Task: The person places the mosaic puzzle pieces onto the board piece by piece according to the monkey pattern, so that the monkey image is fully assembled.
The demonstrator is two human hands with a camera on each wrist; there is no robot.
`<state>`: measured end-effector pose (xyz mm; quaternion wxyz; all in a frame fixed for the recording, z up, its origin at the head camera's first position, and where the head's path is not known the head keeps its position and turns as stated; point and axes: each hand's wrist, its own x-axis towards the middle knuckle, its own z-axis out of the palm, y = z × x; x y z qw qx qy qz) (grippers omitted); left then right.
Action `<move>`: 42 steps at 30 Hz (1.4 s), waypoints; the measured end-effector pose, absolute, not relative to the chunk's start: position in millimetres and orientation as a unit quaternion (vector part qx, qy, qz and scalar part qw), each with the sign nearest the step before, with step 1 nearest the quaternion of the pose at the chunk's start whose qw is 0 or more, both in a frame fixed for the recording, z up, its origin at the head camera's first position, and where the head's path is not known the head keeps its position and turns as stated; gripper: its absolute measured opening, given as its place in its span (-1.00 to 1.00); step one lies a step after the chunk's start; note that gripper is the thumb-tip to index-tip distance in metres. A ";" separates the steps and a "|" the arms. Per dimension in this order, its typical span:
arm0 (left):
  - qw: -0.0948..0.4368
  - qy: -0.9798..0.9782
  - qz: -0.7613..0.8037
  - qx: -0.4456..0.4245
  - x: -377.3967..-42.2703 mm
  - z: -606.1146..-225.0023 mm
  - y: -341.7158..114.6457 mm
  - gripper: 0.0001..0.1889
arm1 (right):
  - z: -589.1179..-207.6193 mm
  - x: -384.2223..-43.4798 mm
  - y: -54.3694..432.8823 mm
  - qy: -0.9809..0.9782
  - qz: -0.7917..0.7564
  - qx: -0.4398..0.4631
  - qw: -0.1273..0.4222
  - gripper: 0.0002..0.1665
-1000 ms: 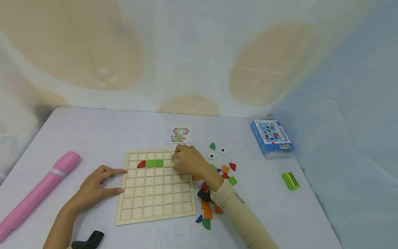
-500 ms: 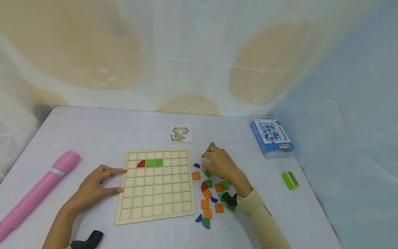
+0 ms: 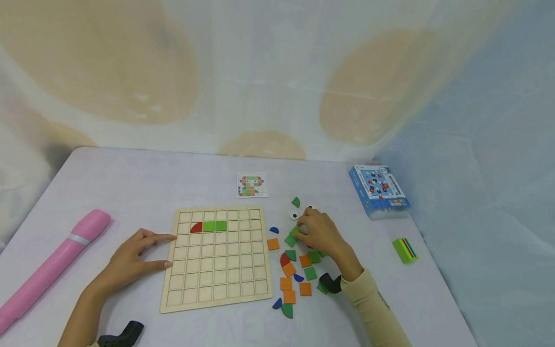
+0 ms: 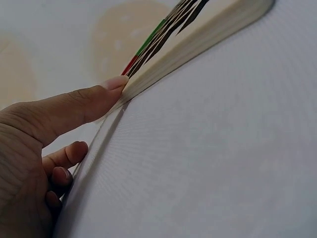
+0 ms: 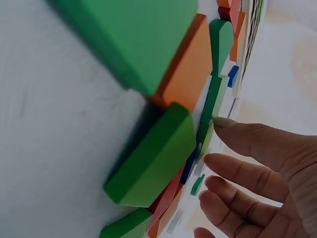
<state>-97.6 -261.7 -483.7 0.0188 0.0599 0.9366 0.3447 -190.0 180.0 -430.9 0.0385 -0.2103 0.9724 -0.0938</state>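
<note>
In the head view, a wooden grid board (image 3: 218, 270) lies left of the loose tiles. A red quarter-circle (image 3: 196, 227) and two green squares (image 3: 214, 226) sit in a row on it. My left hand (image 3: 130, 258) rests straight thumb and index finger against the board's left edge; the left wrist view shows the thumb (image 4: 106, 89) touching that edge. My right hand (image 3: 323, 233) is at the top of the tile pile, thumb and index finger at opposite edges of a light green square (image 3: 294, 231), pinching it. The right wrist view shows its other fingers (image 5: 237, 203) loosely bent.
A pattern card (image 3: 253, 185) lies behind the board. Orange squares (image 3: 286, 283), blue half-circles (image 3: 277, 303) and eye discs (image 3: 294, 216) are scattered to its right. A blue box (image 3: 379, 190) and green block (image 3: 405, 251) stand farther right; a pink tube (image 3: 56, 267) lies left.
My right hand has left the board's upper right, moved right to the tiles, and come to the light green square. My left hand stays at the board's edge.
</note>
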 end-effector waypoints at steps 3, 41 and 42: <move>0.019 0.937 0.344 0.058 -97.9 -483.1 -261.5 -0.38 | -431.5 -189.0 180.1 0.972 -0.090 -0.216 0.033 -0.72; 0.010 0.936 0.346 0.063 -96.9 -485.5 -262.1 -0.38 | -416.5 -201.9 103.2 0.934 -0.088 -0.340 0.063 -0.72; 0.009 0.936 0.346 0.064 -97.1 -485.3 -261.8 -0.38 | -416.5 -202.5 97.1 0.932 -0.086 -0.345 0.065 -0.73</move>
